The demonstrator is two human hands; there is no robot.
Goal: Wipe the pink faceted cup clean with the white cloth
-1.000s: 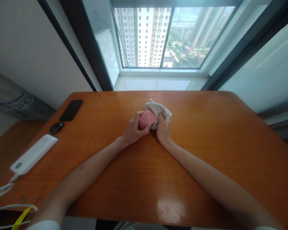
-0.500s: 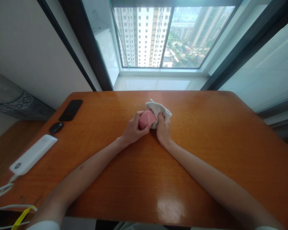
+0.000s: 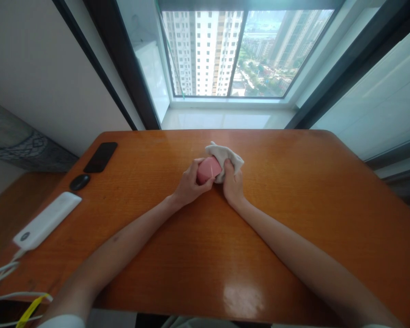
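Observation:
My left hand is closed around a smooth, rounded pink object with a thin light line on its surface; its exact kind is not clear. A white cloth is bunched in my right hand, thumb on top. The cloth presses against the right side of the pink object and covers part of it. Both hands are close together over the far middle of the wooden table. The fingers under the cloth are hidden.
Along the table's left side lie a black phone, a black computer mouse and a white power strip with white cables. A yellow strip is at the lower left corner. Beyond the far edge is a window.
The cloth and my right hand have shifted very slightly to the left against the pink object. My left hand keeps its hold and has barely moved.

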